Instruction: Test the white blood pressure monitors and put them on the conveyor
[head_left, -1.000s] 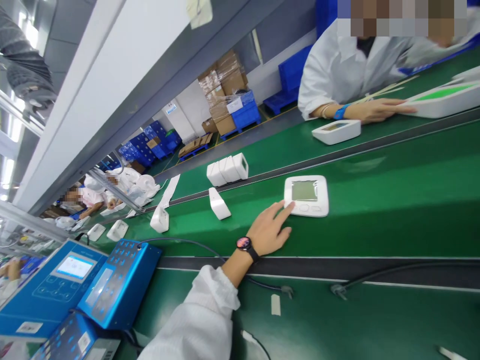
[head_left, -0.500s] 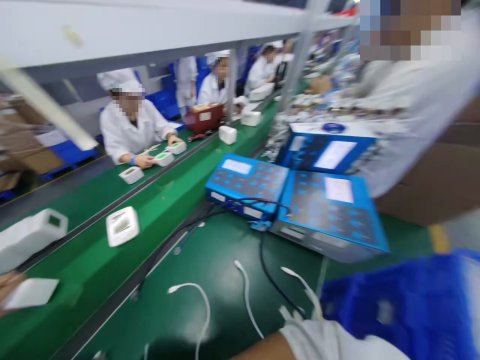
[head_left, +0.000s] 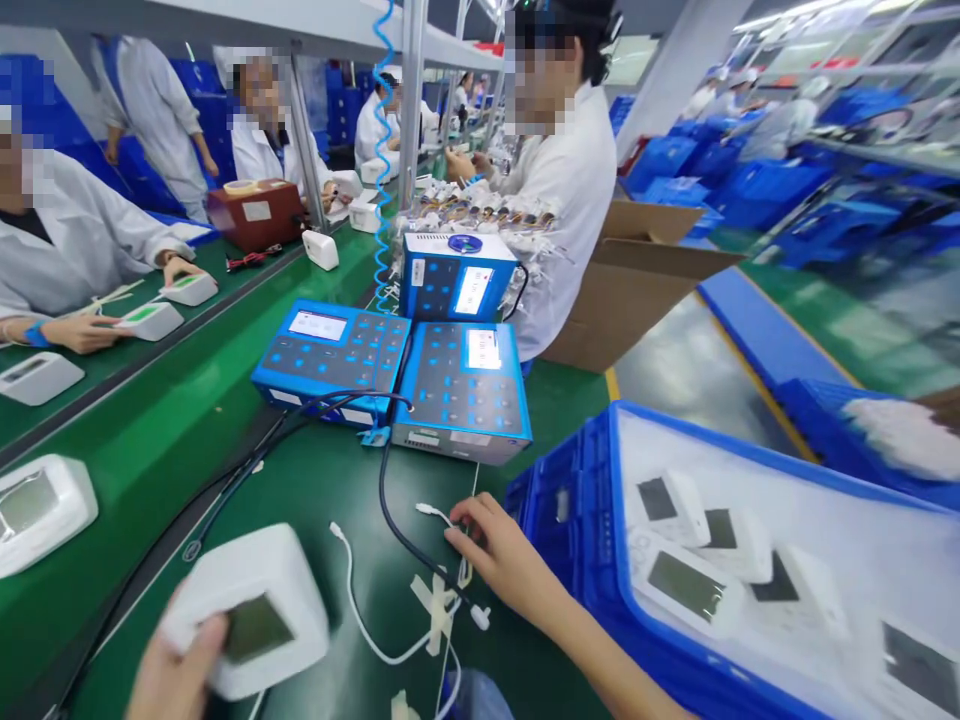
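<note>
My left hand (head_left: 176,680) grips a white monitor unit (head_left: 247,605) by its near corner, low at the left, screen facing up over the green bench. My right hand (head_left: 501,556) rests on the bench beside the blue crate (head_left: 570,470). Its fingertips are curled on the plug end of a white cable (head_left: 439,515), which lies over a black cable (head_left: 394,520). More white cables (head_left: 360,615) trail between the two hands, some taped down.
Three blue tester boxes (head_left: 330,350) stand behind the cables. The crate at the right holds several white monitors (head_left: 686,585). Another monitor (head_left: 37,510) rides the green belt (head_left: 150,420) at the left. Workers in white coats sit along both sides, and a cardboard box (head_left: 637,270) stands past the testers.
The view swung from the belt on the left to the bench and crate. My left hand, then touching a monitor on the belt, now holds one over the bench. My right hand came into view.
</note>
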